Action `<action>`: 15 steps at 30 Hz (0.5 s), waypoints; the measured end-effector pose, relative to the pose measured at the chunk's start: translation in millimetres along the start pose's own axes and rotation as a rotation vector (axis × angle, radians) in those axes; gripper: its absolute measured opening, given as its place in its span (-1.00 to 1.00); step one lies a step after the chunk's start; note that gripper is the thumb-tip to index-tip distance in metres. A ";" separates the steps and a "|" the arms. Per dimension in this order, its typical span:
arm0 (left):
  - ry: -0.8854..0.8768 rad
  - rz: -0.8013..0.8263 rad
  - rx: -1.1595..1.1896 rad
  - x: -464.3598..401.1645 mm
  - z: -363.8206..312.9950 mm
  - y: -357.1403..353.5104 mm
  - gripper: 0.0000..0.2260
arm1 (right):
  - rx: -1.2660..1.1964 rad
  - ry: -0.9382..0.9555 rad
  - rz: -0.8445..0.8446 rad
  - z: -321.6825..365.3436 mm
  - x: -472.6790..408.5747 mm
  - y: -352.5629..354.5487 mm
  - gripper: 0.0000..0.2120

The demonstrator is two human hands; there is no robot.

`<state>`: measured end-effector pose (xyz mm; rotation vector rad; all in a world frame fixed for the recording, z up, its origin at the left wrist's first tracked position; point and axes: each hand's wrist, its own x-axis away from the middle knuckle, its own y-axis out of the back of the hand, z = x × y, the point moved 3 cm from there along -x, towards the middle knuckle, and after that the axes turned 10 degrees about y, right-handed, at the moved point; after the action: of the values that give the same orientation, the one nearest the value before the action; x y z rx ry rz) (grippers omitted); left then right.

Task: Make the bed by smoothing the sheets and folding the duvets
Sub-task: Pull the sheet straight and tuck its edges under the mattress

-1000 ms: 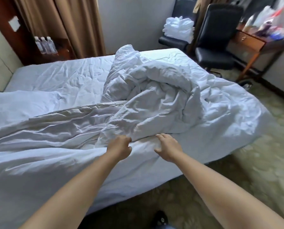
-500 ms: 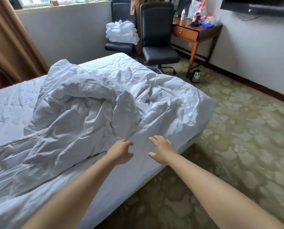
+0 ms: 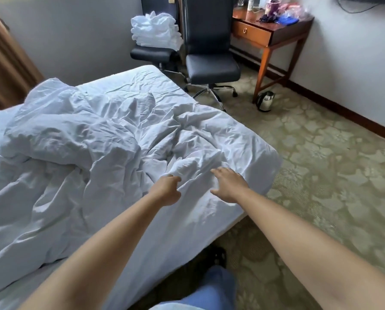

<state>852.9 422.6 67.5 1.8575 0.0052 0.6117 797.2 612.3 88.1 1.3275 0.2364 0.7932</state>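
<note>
Bare forearms, blue trousers [image 3: 209, 291] (sleeves out of view), dark shoe [image 3: 218, 256]

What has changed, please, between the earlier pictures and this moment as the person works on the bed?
The view has swung rightward toward the bed's corner, and both hands travelled along the bed edge. The left hand now curls its fingers at a fold of the crumpled white duvet; the right hand stays open, reaching over it. The duvet is still bunched, and the black office chair and wooden desk have not moved.
</note>
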 end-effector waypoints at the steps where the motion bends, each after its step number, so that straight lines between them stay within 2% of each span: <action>1: 0.003 0.002 0.013 -22.0 -10.8 0.6 -0.52 | 0.004 -0.005 0.012 -17.1 -13.5 5.1 -0.34; 6: 0.039 0.044 0.064 -122.2 -65.5 6.1 -0.60 | 0.024 -0.031 0.120 -96.4 -80.6 38.2 -0.36; 15: 0.150 0.092 0.103 -242.4 -168.3 26.6 -0.53 | 0.002 0.020 0.148 -226.2 -174.2 94.3 -0.37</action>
<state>566.3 489.5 33.0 1.9147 0.0517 0.8273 504.8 679.2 67.9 1.3507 0.1558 0.9307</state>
